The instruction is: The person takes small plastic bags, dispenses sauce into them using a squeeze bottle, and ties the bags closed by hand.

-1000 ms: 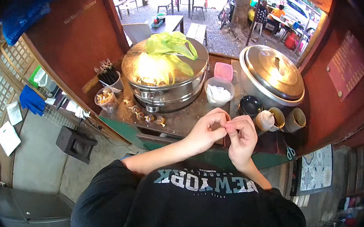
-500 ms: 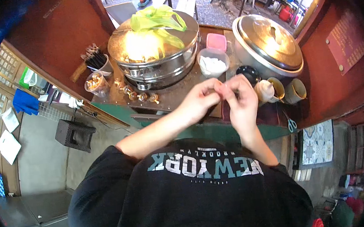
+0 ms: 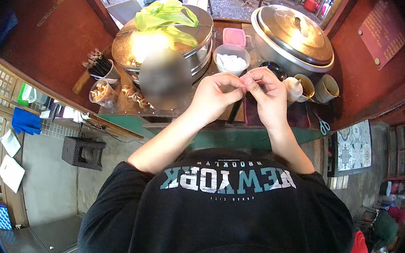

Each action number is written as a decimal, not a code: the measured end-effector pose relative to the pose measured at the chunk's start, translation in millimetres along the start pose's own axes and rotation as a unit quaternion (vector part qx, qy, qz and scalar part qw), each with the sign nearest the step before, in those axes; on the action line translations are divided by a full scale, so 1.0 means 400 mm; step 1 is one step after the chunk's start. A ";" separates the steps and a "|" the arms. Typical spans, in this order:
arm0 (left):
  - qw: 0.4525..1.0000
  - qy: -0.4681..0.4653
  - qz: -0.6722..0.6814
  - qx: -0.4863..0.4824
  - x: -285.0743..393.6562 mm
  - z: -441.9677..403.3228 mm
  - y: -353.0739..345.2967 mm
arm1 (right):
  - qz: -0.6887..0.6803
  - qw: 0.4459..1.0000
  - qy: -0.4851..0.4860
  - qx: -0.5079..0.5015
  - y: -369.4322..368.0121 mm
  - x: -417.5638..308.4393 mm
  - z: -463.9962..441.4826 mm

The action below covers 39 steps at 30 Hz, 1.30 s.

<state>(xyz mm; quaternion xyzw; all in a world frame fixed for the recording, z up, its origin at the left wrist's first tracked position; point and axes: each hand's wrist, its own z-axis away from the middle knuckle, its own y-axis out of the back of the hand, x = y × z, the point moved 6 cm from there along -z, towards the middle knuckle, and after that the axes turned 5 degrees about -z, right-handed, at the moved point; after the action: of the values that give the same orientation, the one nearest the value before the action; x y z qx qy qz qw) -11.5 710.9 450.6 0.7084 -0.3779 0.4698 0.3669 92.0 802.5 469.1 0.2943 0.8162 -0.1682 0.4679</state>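
Note:
My left hand (image 3: 215, 96) and my right hand (image 3: 268, 91) meet fingertip to fingertip above the counter's front edge. Both pinch with thumb and fingers; whatever lies between them is too small or hidden to name. Just beyond them stands a clear tub (image 3: 231, 60) with white contents, its pink lid (image 3: 234, 37) behind it. Close to my right hand are a round black object (image 3: 273, 70), a pale squeeze bottle (image 3: 293, 89) and two mugs, one a greenish mug (image 3: 326, 88). Small brown-and-white bundles (image 3: 135, 98) lie left of my left hand, partly hidden by a blurred patch.
A large round metal steamer (image 3: 201, 60) bears a yellow-green plastic bag (image 3: 165, 20). At the right stands a big lidded pot (image 3: 296, 37). A plastic cup of small pieces (image 3: 104, 94), a container of dark sticks (image 3: 99, 65) and scissors (image 3: 323, 124) sit near the edges.
The view has shifted slightly, so the counter items sit higher and further left. My hands stay pinched together. A blurred patch now covers the steamer's front.

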 end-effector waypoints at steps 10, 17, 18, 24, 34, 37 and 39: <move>0.982 0.092 0.092 0.135 -0.116 0.039 0.071 | -0.092 0.980 -0.134 -0.118 -0.078 0.238 0.140; 0.963 0.164 0.077 0.200 -0.293 -0.010 0.099 | 0.117 0.981 -0.134 -0.079 -0.035 0.331 0.133; 0.965 0.160 0.022 0.207 -0.331 -0.023 0.106 | 0.174 0.976 -0.112 -0.065 -0.018 0.362 0.133; 0.923 0.179 -0.301 0.162 -0.552 -0.106 0.116 | 0.396 0.908 -0.126 -0.059 0.061 0.516 0.112; 0.934 0.316 -0.158 0.047 -0.580 -0.205 0.050 | 0.434 0.891 -0.122 -0.053 0.063 0.537 0.106; 0.951 0.308 -0.028 0.030 -0.509 -0.161 0.031 | 0.293 0.946 -0.135 0.022 0.063 0.493 0.077; 0.951 0.288 0.110 0.001 -0.533 -0.127 0.016 | 0.233 0.966 -0.063 0.092 0.055 0.396 0.046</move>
<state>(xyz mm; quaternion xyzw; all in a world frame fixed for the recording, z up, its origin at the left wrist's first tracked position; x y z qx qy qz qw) -95.2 793.3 265.2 0.4971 -0.3315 0.6919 0.4054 56.4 860.5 323.2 0.5065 0.6755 -0.1470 0.5154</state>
